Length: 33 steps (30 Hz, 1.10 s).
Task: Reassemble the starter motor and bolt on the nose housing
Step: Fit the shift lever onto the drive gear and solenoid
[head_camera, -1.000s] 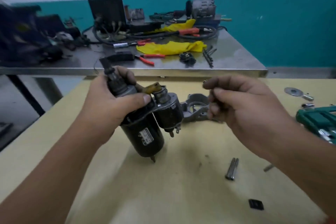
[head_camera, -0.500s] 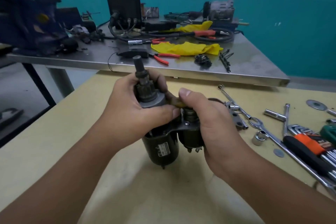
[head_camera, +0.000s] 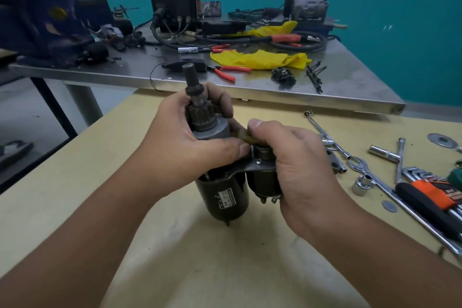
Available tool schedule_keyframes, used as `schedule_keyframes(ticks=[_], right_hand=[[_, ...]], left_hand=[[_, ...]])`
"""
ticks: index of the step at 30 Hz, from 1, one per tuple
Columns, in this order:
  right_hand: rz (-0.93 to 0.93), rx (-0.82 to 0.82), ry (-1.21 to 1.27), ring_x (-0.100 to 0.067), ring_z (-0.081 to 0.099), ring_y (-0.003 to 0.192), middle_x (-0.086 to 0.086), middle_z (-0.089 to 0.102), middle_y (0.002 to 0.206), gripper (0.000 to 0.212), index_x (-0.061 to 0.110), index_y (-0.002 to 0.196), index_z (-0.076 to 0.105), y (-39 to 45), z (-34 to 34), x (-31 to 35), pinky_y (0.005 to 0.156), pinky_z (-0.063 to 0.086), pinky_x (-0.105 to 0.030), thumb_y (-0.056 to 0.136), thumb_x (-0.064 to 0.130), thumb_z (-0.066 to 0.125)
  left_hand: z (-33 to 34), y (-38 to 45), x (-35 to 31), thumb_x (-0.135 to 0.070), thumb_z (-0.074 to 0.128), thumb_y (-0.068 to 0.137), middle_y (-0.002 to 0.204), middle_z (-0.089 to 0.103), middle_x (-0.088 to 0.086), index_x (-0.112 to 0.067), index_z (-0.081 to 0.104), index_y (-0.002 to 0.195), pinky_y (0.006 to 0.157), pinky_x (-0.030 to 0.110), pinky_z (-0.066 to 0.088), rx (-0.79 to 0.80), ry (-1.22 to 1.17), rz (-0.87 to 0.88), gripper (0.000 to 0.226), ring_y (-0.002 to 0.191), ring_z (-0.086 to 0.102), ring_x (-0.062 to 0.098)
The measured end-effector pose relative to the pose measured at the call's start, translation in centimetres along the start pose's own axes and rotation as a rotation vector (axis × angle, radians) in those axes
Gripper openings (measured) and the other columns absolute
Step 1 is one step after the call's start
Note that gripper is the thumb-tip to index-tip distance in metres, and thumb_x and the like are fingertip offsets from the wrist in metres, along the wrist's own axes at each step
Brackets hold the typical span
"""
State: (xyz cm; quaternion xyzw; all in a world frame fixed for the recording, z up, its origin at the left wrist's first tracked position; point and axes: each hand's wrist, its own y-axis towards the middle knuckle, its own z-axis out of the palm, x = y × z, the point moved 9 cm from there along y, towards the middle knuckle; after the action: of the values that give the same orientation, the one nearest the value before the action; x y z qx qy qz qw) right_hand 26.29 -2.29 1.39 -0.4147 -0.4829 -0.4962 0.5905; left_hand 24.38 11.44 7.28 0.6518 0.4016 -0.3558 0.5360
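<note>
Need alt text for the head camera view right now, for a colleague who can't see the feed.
Two bare hands hold a black starter motor upright over a yellow table: the left hand grips the pinion end, the right hand grips the solenoid. Sockets and wrenches lie to the right; a cluttered steel bench stands behind.

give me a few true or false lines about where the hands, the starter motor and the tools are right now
1. The left hand grips the black cylindrical starter motor near its toothed pinion gear. True.
2. The right hand lies flat on the tan tabletop. False: it grips the smaller solenoid cylinder.
3. The yellow cloth lies on the steel bench. True.
4. The chrome socket is left of the motor. False: right.
</note>
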Motion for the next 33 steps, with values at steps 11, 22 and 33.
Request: schedule_keyframes(ticks=[11, 22, 33], right_hand=[[0.007, 0.068, 0.044, -0.012, 0.066, 0.059, -0.003, 0.07, 0.067, 0.034, 0.017, 0.071, 0.078, -0.3, 0.3, -0.1, 0.048, 0.048, -0.023, 0.074, 0.049, 0.071], [-0.333, -0.358, -0.135, -0.007, 0.071, 0.074, 0.002, 0.076, 0.078, 0.022, 0.022, 0.082, 0.079, -1.3, -6.3, 2.7, 0.07, 0.058, -0.022, 0.098, 0.014, 0.066], [-0.364, -0.289, 0.015, -0.007, 0.07, 0.076, 0.006, 0.075, 0.08, 0.03, 0.028, 0.087, 0.074, -1.3, -3.1, 2.0, 0.07, 0.056, -0.022, 0.099, 0.004, 0.061]], left_hand=[[0.4, 0.2, -0.1, 0.005, 0.076, 0.067, 0.082, 0.071, 0.008, -0.012, 0.057, 0.095, 0.073, 0.029, 0.06, 0.06, 0.012, 0.019, 0.038, 0.078, 0.073, 0.019], [-0.1, 0.2, 0.3, 0.008, 0.074, 0.069, 0.094, 0.076, 0.004, -0.015, 0.06, 0.103, 0.08, 0.03, 0.061, -0.006, -0.063, 0.06, 0.043, 0.092, 0.075, 0.021], [0.2, 0.5, 2.0, -0.03, 0.072, 0.072, 0.108, 0.075, 0.017, -0.015, 0.075, 0.087, 0.079, 0.036, 0.061, 0.168, -0.258, -0.151, 0.022, 0.1, 0.073, 0.033]])
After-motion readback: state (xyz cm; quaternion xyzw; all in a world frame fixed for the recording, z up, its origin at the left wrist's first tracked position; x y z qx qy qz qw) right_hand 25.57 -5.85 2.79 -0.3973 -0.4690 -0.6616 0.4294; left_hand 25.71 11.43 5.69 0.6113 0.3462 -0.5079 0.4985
